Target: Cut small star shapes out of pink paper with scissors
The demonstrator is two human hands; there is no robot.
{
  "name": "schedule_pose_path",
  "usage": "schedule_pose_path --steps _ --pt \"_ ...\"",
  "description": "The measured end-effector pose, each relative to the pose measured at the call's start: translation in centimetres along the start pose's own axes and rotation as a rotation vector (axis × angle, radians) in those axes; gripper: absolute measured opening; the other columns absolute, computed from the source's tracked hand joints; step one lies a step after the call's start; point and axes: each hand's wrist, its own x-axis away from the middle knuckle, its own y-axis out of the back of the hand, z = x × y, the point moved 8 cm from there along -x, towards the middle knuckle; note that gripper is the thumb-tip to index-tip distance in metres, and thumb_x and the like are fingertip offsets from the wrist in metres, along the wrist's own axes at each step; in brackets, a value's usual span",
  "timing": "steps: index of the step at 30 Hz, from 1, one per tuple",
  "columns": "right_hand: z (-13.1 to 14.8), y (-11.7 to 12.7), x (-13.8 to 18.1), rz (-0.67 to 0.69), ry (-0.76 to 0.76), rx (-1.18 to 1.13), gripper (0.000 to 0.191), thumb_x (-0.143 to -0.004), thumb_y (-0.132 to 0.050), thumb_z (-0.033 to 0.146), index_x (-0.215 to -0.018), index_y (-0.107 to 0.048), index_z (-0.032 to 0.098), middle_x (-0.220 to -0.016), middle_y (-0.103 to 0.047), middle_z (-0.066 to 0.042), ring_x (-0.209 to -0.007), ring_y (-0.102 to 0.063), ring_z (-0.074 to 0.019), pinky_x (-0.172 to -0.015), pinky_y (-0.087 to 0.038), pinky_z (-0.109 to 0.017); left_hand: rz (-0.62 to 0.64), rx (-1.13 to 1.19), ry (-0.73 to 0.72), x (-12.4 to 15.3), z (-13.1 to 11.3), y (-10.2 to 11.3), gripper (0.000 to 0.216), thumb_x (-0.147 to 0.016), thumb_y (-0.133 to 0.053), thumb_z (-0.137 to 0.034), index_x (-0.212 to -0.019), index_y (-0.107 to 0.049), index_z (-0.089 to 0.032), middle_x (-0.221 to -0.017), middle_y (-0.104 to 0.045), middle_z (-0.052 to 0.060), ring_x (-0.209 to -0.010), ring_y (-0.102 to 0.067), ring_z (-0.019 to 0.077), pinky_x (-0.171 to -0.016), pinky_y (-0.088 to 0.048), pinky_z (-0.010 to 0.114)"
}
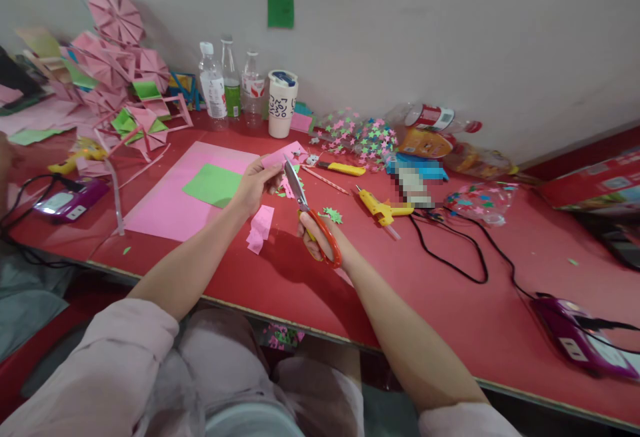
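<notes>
My left hand [257, 184] pinches a strip of pink paper [283, 152] above the red table. Scissors [325, 240] with orange-red handles are in my right hand [311, 237], fingers closed round the grips. The blades point up and away, their tips close to the strip; whether they touch it I cannot tell. Below lie small pink and green paper scraps [287, 187]. A pink paper piece [261, 229] rests nearer the table edge. Green paper stars [332, 214] lie right of the scissors. Under my left forearm are a green sheet [213, 185] and a larger pink sheet [160, 204].
A yellow glue gun [383, 207] with a black cord lies to the right, near a yellow cutter knife [343, 168]. Bottles [213, 84] and a white cup [283, 107] stand by the wall. Folded pink paper shapes [117, 57] pile up at left. Purple power boxes [575, 334] flank the table.
</notes>
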Motion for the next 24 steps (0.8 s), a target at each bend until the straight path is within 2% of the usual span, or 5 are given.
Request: schedule_pose_path --steps 6,13,24 --pt "-0.1 0.0 -0.1 0.009 -0.007 -0.016 0.048 -0.083 -0.045 0.064 -0.067 -0.046 0.019 -0.035 -0.034 0.009 -0.027 -0.033 -0.0064 -0.033 -0.031 -0.02 0.027 -0.008 0.014 0.2 0.2 -0.3 0.009 -0.074 -0.061 -0.025 -0.07 -0.057 -0.017 -0.051 -0.052 -0.005 -0.042 -0.043 0.0025 -0.038 -0.027 0.017" --pt "-0.3 -0.4 0.1 -0.08 -0.038 -0.027 0.044 -0.085 -0.045 0.059 -0.066 -0.042 0.021 -0.033 -0.034 0.009 -0.027 -0.032 -0.0062 -0.033 -0.03 -0.019 0.041 0.008 0.029 0.1 1.2 -0.5 0.014 -0.073 -0.064 -0.03 -0.073 -0.056 -0.018 -0.053 -0.053 -0.005 -0.042 -0.042 0.0028 -0.038 -0.027 0.019" --pt "-0.5 -0.7 -0.1 -0.11 -0.051 -0.004 0.044 -0.083 -0.045 0.061 -0.065 -0.043 0.021 -0.031 -0.033 0.01 -0.024 -0.031 -0.0069 -0.03 -0.028 -0.019 0.041 0.007 0.043 0.1 1.4 -0.6 0.016 -0.073 -0.065 -0.031 -0.073 -0.055 -0.018 -0.052 -0.05 -0.006 -0.043 -0.043 0.0028 -0.038 -0.026 0.018"
